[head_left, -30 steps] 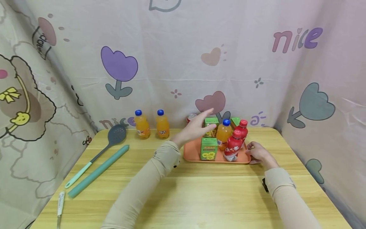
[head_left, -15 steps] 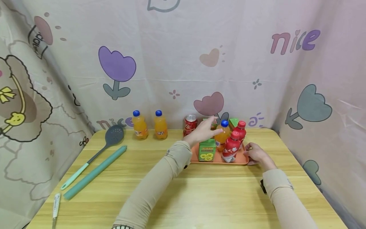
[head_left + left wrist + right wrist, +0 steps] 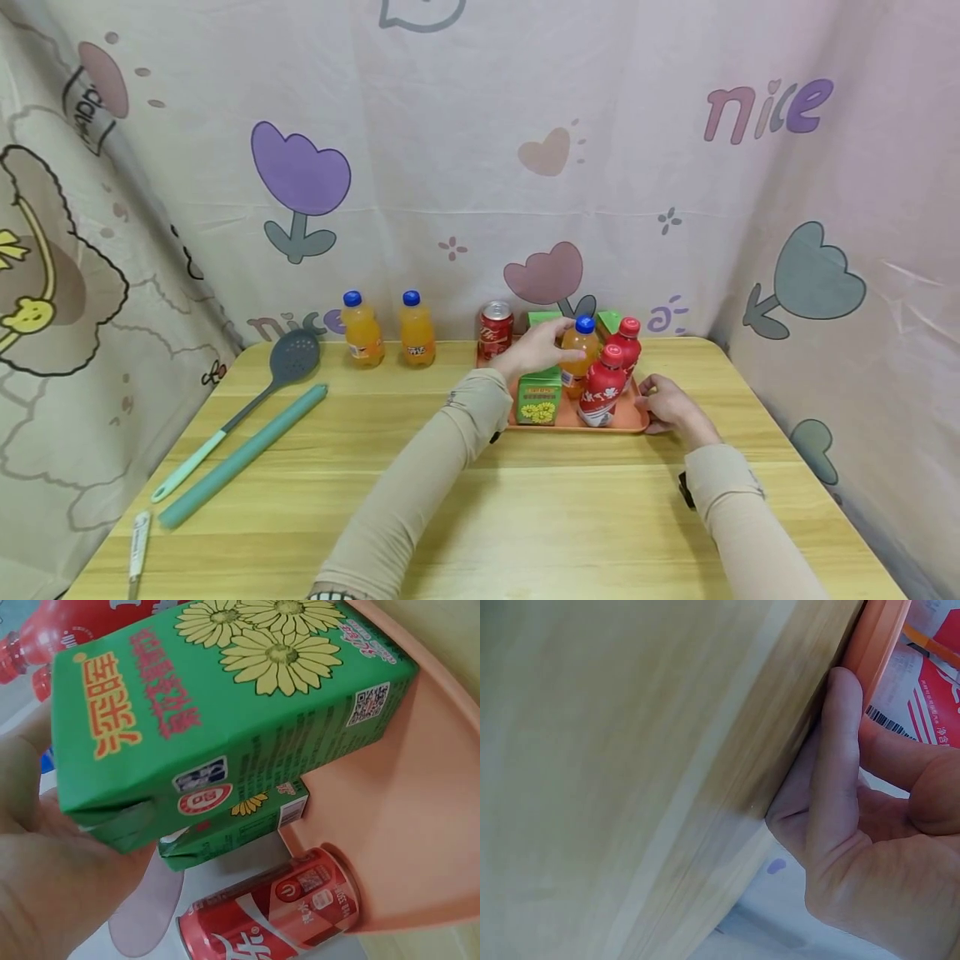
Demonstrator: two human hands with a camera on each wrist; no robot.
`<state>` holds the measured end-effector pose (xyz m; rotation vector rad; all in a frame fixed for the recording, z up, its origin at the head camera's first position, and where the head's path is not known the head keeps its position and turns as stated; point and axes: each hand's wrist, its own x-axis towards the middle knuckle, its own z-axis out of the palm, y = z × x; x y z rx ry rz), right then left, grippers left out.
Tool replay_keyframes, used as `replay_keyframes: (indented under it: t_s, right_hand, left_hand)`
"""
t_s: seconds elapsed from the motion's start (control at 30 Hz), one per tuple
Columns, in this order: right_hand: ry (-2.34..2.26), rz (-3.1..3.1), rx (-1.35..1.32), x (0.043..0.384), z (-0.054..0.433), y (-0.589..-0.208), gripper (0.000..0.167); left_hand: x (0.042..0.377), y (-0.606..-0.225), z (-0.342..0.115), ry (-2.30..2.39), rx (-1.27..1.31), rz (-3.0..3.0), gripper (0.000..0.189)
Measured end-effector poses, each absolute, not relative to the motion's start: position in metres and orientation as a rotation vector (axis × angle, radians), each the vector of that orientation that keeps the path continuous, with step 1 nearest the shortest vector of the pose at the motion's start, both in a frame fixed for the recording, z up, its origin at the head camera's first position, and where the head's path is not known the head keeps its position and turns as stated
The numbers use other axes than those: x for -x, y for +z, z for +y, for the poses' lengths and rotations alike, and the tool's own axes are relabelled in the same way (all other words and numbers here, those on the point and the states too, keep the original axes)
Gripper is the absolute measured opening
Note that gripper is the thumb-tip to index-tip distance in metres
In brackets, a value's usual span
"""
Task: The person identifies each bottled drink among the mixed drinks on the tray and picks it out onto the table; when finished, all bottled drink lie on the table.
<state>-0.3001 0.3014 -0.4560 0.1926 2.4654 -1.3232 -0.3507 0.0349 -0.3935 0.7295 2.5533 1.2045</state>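
My left hand (image 3: 534,350) reaches over the orange tray (image 3: 632,418) and holds an orange soda bottle (image 3: 587,340) with a blue cap, thumb across its front and fingers behind. In the left wrist view a green drink carton (image 3: 232,712) covers most of that grip. At the tray's right front corner, my right hand (image 3: 667,402) pinches the rim; the right wrist view shows thumb and fingers on the tray edge (image 3: 877,652). Two red bottles (image 3: 602,387) stand beside the orange one. More green cartons (image 3: 609,321) and a red cola can (image 3: 496,332) also stand on the tray.
Two more orange soda bottles (image 3: 363,335) stand at the back left. A slotted turner (image 3: 294,358), a green stick (image 3: 243,457) and a white-handled utensil (image 3: 139,542) lie along the left side. A patterned curtain (image 3: 450,150) hangs behind the wooden table (image 3: 525,517).
My left hand has moved right and down from above the cartons to the orange soda bottle, uncovering the cola can. My right hand has stayed at the tray's corner.
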Motion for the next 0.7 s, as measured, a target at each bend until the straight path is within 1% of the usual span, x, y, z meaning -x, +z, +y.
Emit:
replay_keyframes:
  t_s: [0.27, 0.7]
  right_hand:
    - [-1.320, 2.453, -0.203, 0.3002, 0.3007, -0.4554, 0.021]
    - [-1.306, 2.465, -0.196, 0.3011, 0.3018, -0.4556, 0.022]
  left_hand:
    - [0.3506, -0.3968, 0.0414, 1.197, -0.673, 2.568, 0.078]
    - [0.3487, -0.3964, 0.0381, 1.267, -0.631, 2.615, 0.075]
